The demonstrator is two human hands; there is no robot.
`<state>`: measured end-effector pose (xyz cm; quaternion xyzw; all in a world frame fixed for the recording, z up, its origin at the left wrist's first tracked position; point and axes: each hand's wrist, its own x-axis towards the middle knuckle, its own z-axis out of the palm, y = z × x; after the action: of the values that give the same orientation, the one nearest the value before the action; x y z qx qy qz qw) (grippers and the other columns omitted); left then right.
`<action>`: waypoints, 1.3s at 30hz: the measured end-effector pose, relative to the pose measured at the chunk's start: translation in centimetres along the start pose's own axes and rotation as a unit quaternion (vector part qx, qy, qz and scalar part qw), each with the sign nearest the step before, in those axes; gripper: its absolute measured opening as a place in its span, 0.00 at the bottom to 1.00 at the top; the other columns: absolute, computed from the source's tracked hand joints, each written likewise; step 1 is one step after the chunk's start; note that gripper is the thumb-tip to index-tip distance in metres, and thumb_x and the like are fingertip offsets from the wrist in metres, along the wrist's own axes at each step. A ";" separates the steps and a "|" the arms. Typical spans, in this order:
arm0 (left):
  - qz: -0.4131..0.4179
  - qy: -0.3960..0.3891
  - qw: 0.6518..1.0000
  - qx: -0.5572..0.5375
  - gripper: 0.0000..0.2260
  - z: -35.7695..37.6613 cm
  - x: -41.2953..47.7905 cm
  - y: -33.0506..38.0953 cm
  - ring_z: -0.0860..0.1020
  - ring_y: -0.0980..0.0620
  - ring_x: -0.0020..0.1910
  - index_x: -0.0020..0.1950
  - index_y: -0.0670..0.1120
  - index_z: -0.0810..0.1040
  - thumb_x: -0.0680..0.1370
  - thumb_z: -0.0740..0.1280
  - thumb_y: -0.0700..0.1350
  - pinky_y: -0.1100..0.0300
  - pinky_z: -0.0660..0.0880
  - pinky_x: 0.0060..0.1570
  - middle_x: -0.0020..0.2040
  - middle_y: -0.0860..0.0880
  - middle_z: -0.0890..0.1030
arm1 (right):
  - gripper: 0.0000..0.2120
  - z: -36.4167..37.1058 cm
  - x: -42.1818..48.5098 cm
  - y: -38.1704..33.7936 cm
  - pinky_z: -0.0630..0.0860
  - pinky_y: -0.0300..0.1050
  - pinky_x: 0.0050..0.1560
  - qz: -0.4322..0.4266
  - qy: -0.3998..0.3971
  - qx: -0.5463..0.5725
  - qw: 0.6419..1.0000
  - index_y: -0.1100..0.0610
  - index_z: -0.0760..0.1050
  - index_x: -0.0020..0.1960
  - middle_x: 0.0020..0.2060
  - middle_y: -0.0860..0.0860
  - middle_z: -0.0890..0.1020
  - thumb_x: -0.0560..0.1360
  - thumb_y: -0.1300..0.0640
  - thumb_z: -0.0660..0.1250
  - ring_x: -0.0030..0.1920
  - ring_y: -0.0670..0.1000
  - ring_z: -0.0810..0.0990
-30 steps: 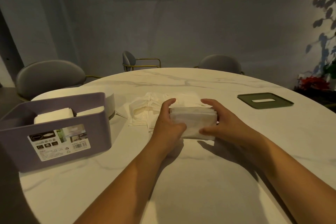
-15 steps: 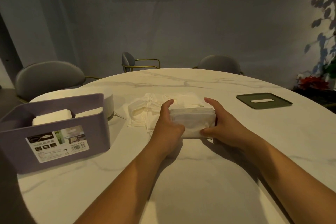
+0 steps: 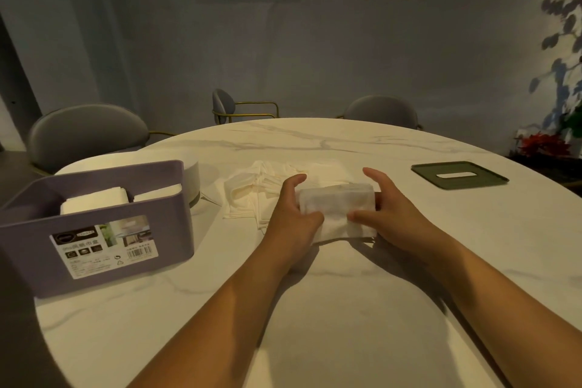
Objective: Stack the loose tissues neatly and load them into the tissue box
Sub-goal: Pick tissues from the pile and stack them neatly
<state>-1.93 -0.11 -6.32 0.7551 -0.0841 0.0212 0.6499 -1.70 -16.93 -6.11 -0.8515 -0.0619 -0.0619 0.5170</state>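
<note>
1. While only the head view is supplied, it settles the grip. Both hands are clamped on one tissue stack (image 3: 337,208). The left hand (image 3: 293,214) is wrapped round its left end and the right hand (image 3: 393,214) round its right end, with thumbs on the near face and fingers over the far side.
2. Head view, position: the tissue stack is at mid-table (image 3: 315,318). Whether its underside rests on the surface cannot be confirmed. Its long axis runs left to right, across the person's front.
3. Head view, destination: the tissue box (image 3: 176,217) stands to the left of the hands and slightly nearer the person. Its top is open and folded tissues (image 3: 93,202) are already inside. The left hand is the nearer to it.
4. Head view, remainder: loose tissues (image 3: 248,192) lie spread just behind the left hand. The green lid (image 3: 459,178) lies well apart to the right, nearer the right hand.
5. Assessment: the coming move is judged to be a leftward carry. The box's long side appears roughly parallel to the stack's axis, so little turning should be needed.
</note>
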 end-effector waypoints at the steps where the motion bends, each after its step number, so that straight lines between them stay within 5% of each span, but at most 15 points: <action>1: -0.015 0.006 1.000 -0.010 0.28 -0.2 0.1 0.0 0.71 0.48 0.56 0.71 0.57 0.62 0.76 0.65 0.35 0.55 0.78 0.47 0.59 0.51 0.69 | 0.34 -0.1 0.0 -0.1 0.79 0.40 0.45 0.016 0.011 0.027 0.999 0.44 0.55 0.73 0.57 0.44 0.72 0.74 0.57 0.69 0.51 0.50 0.77; 3: -0.053 -0.009 0.997 -0.061 0.28 -0.6 0.0 0.0 0.76 0.43 0.54 0.69 0.56 0.65 0.74 0.67 0.35 0.50 0.80 0.39 0.58 0.49 0.72 | 0.31 -0.3 -0.3 -0.3 0.79 0.40 0.42 0.043 0.029 0.094 0.994 0.44 0.58 0.72 0.57 0.47 0.75 0.75 0.55 0.69 0.50 0.51 0.79; 5: -0.082 -0.048 0.987 -0.129 0.27 -0.9 0.0 -0.1 0.79 0.41 0.50 0.66 0.54 0.69 0.72 0.69 0.34 0.48 0.81 0.42 0.55 0.47 0.76 | 0.28 -0.4 -0.4 -0.5 0.80 0.44 0.46 0.069 0.048 0.154 0.984 0.45 0.61 0.70 0.58 0.49 0.75 0.74 0.53 0.70 0.51 0.53 0.79; 7: -0.093 -0.075 0.981 -0.151 0.26 -1.1 0.1 -0.2 0.80 0.43 0.50 0.64 0.53 0.71 0.70 0.71 0.35 0.50 0.79 0.48 0.56 0.44 0.78 | 0.25 -0.2 -0.4 -0.7 0.79 0.51 0.52 0.094 0.052 0.216 0.971 0.46 0.65 0.67 0.58 0.50 0.76 0.73 0.53 0.71 0.53 0.55 0.79; 11: -0.117 -0.138 0.963 -0.200 0.18 -1.4 -0.5 0.2 0.80 0.47 0.46 0.61 0.48 0.74 0.73 0.70 0.40 0.56 0.79 0.38 0.51 0.45 0.81 | 0.21 0.7 -0.5 -0.7 0.77 0.58 0.58 0.112 0.053 0.275 0.953 0.49 0.70 0.64 0.55 0.54 0.79 0.72 0.53 0.71 0.55 0.58 0.79; 14: -0.153 -0.122 0.943 -0.270 0.07 -1.4 -0.9 0.7 0.79 0.49 0.40 0.51 0.47 0.76 0.75 0.68 0.48 0.56 0.78 0.38 0.40 0.46 0.81 | 0.19 1.2 -0.8 -1.0 0.77 0.57 0.57 0.105 0.046 0.295 0.948 0.50 0.72 0.62 0.54 0.54 0.80 0.73 0.52 0.71 0.55 0.57 0.80; 17: -0.161 -0.105 0.943 -0.270 0.09 -1.6 -0.9 0.9 0.80 0.48 0.43 0.52 0.47 0.76 0.76 0.67 0.49 0.55 0.78 0.42 0.44 0.45 0.81 | 0.17 1.4 -1.4 -1.5 0.78 0.51 0.54 0.099 0.055 0.272 0.956 0.48 0.72 0.61 0.54 0.51 0.80 0.74 0.51 0.69 0.54 0.55 0.79; 22: -0.156 -0.141 0.948 -0.238 0.04 -2.2 -2.2 0.5 0.81 0.47 0.46 0.51 0.48 0.78 0.77 0.65 0.44 0.55 0.80 0.40 0.44 0.46 0.83 | 0.16 1.6 -2.5 -2.8 0.79 0.41 0.33 0.097 0.074 0.284 0.951 0.49 0.71 0.61 0.52 0.53 0.79 0.75 0.55 0.69 0.51 0.55 0.80; 26: -0.137 -0.155 0.954 -0.216 0.07 -3.1 -3.7 1.1 0.80 0.47 0.48 0.52 0.48 0.78 0.79 0.62 0.41 0.55 0.79 0.45 0.47 0.46 0.84 | 0.17 2.3 -2.8 -4.5 0.81 0.45 0.40 0.082 0.087 0.246 0.962 0.51 0.71 0.61 0.51 0.53 0.78 0.74 0.56 0.70 0.48 0.53 0.80; 28: -0.128 -0.146 0.958 -0.210 0.09 -3.8 -4.6 1.6 0.80 0.47 0.49 0.55 0.48 0.78 0.79 0.61 0.40 0.57 0.80 0.43 0.49 0.46 0.83 | 0.16 3.1 -2.9 -5.3 0.81 0.47 0.46 0.073 0.087 0.228 0.967 0.50 0.71 0.60 0.51 0.52 0.78 0.74 0.55 0.70 0.48 0.52 0.79; 35: -0.080 -0.039 0.974 -0.207 0.15 -7.1 -6.5 4.1 0.77 0.45 0.55 0.66 0.54 0.70 0.79 0.62 0.44 0.55 0.81 0.40 0.60 0.46 0.77 | 0.10 5.8 -3.8 -10.3 0.81 0.45 0.43 0.100 0.006 0.242 0.965 0.49 0.71 0.50 0.50 0.52 0.80 0.77 0.43 0.62 0.48 0.54 0.81; 39: -0.059 0.019 0.978 -0.198 0.14 -9.4 -7.5 5.5 0.77 0.45 0.53 0.64 0.56 0.68 0.80 0.63 0.44 0.58 0.80 0.36 0.60 0.46 0.75 | 0.17 7.3 -3.8 -12.6 0.80 0.46 0.47 0.087 -0.059 0.233 0.967 0.48 0.69 0.59 0.53 0.53 0.80 0.76 0.39 0.59 0.51 0.55 0.80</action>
<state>-9.48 9.08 -0.61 0.6148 -0.0295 -0.0202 0.7878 -7.28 -4.85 0.89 -0.7119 -0.0309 0.0495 0.6999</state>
